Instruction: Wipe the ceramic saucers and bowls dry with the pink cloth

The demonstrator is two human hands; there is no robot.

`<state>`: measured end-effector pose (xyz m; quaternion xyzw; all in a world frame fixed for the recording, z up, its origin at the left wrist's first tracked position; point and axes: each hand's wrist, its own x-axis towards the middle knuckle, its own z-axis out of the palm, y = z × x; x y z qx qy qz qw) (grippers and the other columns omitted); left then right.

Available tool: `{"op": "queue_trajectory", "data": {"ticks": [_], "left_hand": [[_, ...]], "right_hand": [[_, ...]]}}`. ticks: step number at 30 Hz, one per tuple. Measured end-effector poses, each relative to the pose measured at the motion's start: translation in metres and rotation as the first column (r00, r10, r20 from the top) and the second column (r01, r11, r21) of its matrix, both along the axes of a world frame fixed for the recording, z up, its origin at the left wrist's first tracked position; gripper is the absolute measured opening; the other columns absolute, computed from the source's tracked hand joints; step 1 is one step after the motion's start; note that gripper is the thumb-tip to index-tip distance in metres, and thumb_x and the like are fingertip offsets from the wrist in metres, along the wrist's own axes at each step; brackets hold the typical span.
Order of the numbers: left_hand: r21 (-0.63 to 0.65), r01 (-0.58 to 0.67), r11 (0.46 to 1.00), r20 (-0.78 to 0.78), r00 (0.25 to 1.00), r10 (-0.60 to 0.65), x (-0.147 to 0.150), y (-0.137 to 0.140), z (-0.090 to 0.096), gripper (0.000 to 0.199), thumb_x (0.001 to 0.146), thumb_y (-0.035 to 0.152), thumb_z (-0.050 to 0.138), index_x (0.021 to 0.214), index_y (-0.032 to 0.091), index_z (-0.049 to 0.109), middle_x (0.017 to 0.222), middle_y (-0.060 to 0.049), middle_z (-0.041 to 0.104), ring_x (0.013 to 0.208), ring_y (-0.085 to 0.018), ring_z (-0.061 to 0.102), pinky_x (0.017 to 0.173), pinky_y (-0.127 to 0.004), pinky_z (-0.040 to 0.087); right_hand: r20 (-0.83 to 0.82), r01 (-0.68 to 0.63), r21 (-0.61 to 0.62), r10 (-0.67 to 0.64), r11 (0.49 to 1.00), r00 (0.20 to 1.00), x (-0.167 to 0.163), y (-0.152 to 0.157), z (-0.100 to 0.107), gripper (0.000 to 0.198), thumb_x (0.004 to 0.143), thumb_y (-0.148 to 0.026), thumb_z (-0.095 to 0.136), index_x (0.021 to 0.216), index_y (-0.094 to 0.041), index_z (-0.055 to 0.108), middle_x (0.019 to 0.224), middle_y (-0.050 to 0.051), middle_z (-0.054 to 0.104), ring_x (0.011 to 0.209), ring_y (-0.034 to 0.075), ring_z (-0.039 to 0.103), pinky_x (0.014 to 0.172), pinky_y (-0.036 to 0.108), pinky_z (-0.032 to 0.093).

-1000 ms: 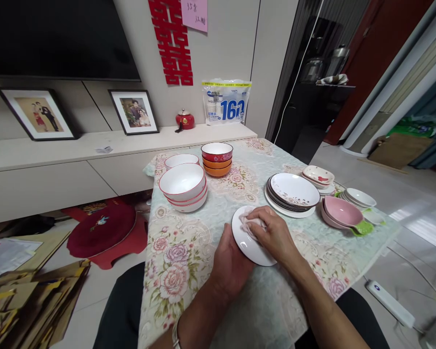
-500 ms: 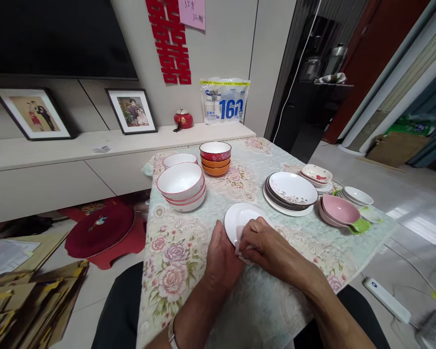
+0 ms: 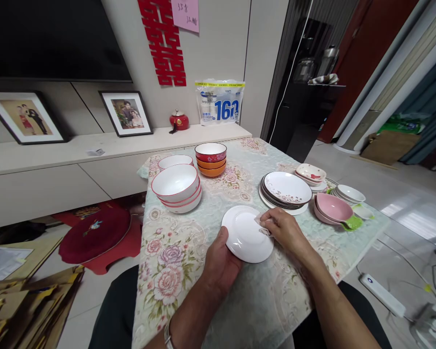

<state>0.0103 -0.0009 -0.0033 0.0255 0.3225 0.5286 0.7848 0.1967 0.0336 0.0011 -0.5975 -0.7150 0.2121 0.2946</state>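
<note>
A small white plate [image 3: 247, 235] is held tilted above the table by my left hand [image 3: 221, 264], thumb on its rim and fingers underneath. My right hand [image 3: 285, 230] pinches a crumpled white tissue [image 3: 264, 229] against the plate's right edge. Beyond the plate, to the right, is a stack of dark-rimmed plates [image 3: 288, 188] with a floral print. White bowls with red rims [image 3: 176, 184] are stacked to the left. Behind them stand a red bowl [image 3: 210, 152] and orange bowls [image 3: 211, 169] in one stack.
A flowered tablecloth [image 3: 167, 300] covers the table. On its right side are pink bowls [image 3: 334, 208], small white bowls [image 3: 351, 193] and patterned dishes [image 3: 310, 172]. A red stool [image 3: 94, 237] stands left, a power strip [image 3: 383, 294] lies on the floor right.
My right hand with the tissue has moved from the plate's lower part to its right edge, uncovering the plate's face. The view has shifted slightly.
</note>
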Motion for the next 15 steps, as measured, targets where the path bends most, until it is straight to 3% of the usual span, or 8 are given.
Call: {"op": "queue_trajectory", "data": {"ticks": [2,4,9,11,15], "left_hand": [[0.015,0.032,0.999,0.025,0.999,-0.032,0.000,-0.001,-0.002,0.049,0.098,0.037,0.045,0.138,0.010,0.050,0.125,-0.017,0.068,0.116,-0.030,0.063,0.101,-0.046,0.047],[0.035,0.043,0.998,0.055,0.997,-0.045,0.000,-0.001,-0.004,0.048,0.097,0.037,0.047,0.136,0.011,0.052,0.123,-0.016,0.069,0.116,-0.031,0.062,0.102,-0.046,0.046],[0.078,0.063,0.995,0.128,0.989,-0.073,-0.002,-0.003,-0.002,0.041,0.098,0.033,0.045,0.127,0.008,0.059,0.116,-0.015,0.071,0.111,-0.027,0.065,0.104,-0.041,0.044],[0.074,0.069,0.995,0.126,0.989,-0.078,-0.002,-0.003,-0.001,0.041,0.098,0.034,0.045,0.127,0.008,0.058,0.117,-0.015,0.070,0.111,-0.027,0.064,0.103,-0.041,0.044],[0.034,0.042,0.999,0.092,0.995,-0.045,0.001,-0.002,-0.001,0.045,0.098,0.034,0.044,0.137,0.013,0.051,0.122,-0.014,0.069,0.115,-0.029,0.063,0.101,-0.044,0.046]], "right_hand": [[0.075,0.074,0.091,-0.081,0.993,0.994,-0.015,-0.002,-0.001,0.011,0.085,-0.016,0.057,0.084,-0.017,0.067,0.090,0.009,0.065,0.091,0.024,0.056,0.081,0.035,0.042],[0.126,0.037,0.155,-0.056,0.987,0.990,-0.033,-0.008,0.002,0.011,0.086,-0.013,0.056,0.084,-0.017,0.066,0.091,0.010,0.063,0.092,0.025,0.054,0.082,0.036,0.042],[-0.003,-0.287,0.222,0.295,0.932,0.955,-0.064,-0.020,0.012,0.016,0.090,-0.010,0.052,0.091,-0.021,0.065,0.092,0.005,0.062,0.092,0.021,0.054,0.083,0.033,0.043],[-0.045,-0.328,0.252,0.349,0.911,0.936,-0.064,-0.015,0.009,0.022,0.090,-0.008,0.049,0.095,-0.021,0.065,0.095,0.004,0.061,0.095,0.020,0.054,0.085,0.033,0.043],[0.039,-0.178,0.229,0.174,0.957,0.984,-0.044,-0.003,0.002,0.024,0.083,-0.001,0.050,0.090,-0.018,0.065,0.094,0.007,0.062,0.095,0.022,0.054,0.085,0.035,0.043]]}}
